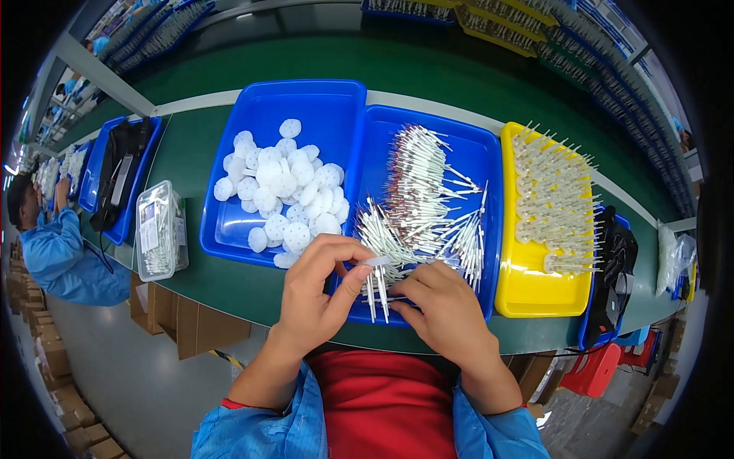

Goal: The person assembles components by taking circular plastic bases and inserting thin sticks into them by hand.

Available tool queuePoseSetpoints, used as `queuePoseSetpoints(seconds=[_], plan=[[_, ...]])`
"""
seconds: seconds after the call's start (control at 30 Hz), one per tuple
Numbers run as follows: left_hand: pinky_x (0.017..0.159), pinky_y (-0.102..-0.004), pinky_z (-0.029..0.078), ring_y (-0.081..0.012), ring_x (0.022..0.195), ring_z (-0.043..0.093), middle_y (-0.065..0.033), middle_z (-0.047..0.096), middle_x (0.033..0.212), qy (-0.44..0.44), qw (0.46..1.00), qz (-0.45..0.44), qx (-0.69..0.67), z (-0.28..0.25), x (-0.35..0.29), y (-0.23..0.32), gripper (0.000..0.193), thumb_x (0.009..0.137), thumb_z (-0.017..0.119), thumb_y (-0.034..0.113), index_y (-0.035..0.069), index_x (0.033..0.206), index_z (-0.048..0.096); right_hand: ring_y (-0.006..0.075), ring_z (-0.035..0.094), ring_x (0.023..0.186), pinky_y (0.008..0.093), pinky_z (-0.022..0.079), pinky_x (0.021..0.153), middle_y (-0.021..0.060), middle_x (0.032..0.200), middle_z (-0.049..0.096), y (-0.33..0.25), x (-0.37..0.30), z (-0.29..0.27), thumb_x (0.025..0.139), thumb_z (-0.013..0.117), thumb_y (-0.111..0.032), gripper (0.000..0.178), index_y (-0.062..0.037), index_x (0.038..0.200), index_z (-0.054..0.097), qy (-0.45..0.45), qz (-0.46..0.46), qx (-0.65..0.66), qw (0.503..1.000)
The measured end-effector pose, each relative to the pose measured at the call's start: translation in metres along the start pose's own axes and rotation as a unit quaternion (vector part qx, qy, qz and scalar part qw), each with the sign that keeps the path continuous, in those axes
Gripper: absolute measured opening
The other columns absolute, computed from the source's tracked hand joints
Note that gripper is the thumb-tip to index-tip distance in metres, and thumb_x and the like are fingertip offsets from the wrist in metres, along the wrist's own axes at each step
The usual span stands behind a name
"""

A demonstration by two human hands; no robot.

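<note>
While studded discs, seemingly done, line yellow tray, many loose discs and sticks remain, left hand pinching an apparently part-filled disc, grip of right hand unclear.

Co-worker in blue over on your far left, plus black thing in its own blue tray — can't tell what exactly. Cardboard box under edge of your green bench. Your right — red stool down low, plastic bag near bench end.
</note>
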State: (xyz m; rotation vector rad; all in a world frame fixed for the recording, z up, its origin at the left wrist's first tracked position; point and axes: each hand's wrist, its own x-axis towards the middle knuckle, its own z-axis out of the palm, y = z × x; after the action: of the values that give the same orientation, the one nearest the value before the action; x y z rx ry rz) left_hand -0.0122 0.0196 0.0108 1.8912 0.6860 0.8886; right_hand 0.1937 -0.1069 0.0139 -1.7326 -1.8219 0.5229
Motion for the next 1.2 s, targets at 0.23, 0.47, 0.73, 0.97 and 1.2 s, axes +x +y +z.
queuePoseSetpoints(seconds=[0.23,0.47,0.73,0.97,1.2], plan=[[0.084,-0.0274,0.060,-0.0142,0.098,0.076,-0.0122,0.078,0.116,0.019,0.995,-0.058,-0.080,0.000,-0.009,-0.013,0.017,0.112,0.073,0.002,-0.004,0.128,0.073,0.0344,0.067,0.099,0.0461,0.055,0.088,0.0099,0.099,0.068,0.002,-0.005,-0.005,0.089,0.089,-0.012,0.017,-0.0071,0.099,0.076,0.004,0.019,-0.063,0.998],[0.087,-0.0281,0.064,-0.0143,0.101,0.079,-0.0130,0.080,0.119,0.021,0.984,-0.108,-0.143,0.004,-0.010,-0.012,0.023,0.113,0.071,0.002,-0.005,0.135,0.071,0.0346,0.068,0.102,0.0460,0.057,0.090,0.0102,0.100,0.069,0.001,-0.003,-0.010,0.092,0.086,-0.013,0.016,-0.0074,0.102,0.075,-0.029,0.014,-0.062,0.998],[0.089,-0.0279,0.064,-0.0152,0.105,0.080,-0.0122,0.077,0.120,0.006,0.978,-0.113,-0.173,0.006,-0.012,-0.011,0.024,0.113,0.070,0.000,-0.006,0.136,0.071,0.0269,0.071,0.078,0.0391,0.056,0.071,0.0109,0.093,0.075,-0.006,-0.007,-0.022,0.097,0.085,-0.004,0.015,-0.0043,0.108,0.074,0.062,0.087,0.142,0.984],[0.095,-0.0289,0.064,-0.0167,0.109,0.080,-0.0123,0.075,0.119,-0.023,0.976,-0.111,-0.185,0.011,-0.011,-0.006,0.024,0.112,0.068,-0.003,-0.005,0.135,0.074,0.0218,0.067,0.071,0.0350,0.054,0.065,0.0093,0.090,0.075,-0.014,-0.001,-0.014,0.096,0.083,0.000,0.022,-0.0028,0.118,0.079,0.080,0.099,0.165,0.978],[0.096,-0.0294,0.062,-0.0188,0.115,0.078,-0.0126,0.072,0.124,-0.056,0.980,-0.102,-0.164,0.007,-0.013,-0.008,0.024,0.116,0.062,-0.004,-0.007,0.138,0.069,0.0223,0.066,0.070,0.0347,0.053,0.064,0.0100,0.090,0.075,-0.009,-0.007,-0.013,0.096,0.081,0.000,0.026,-0.0027,0.122,0.080,0.076,0.078,0.171,0.979]])
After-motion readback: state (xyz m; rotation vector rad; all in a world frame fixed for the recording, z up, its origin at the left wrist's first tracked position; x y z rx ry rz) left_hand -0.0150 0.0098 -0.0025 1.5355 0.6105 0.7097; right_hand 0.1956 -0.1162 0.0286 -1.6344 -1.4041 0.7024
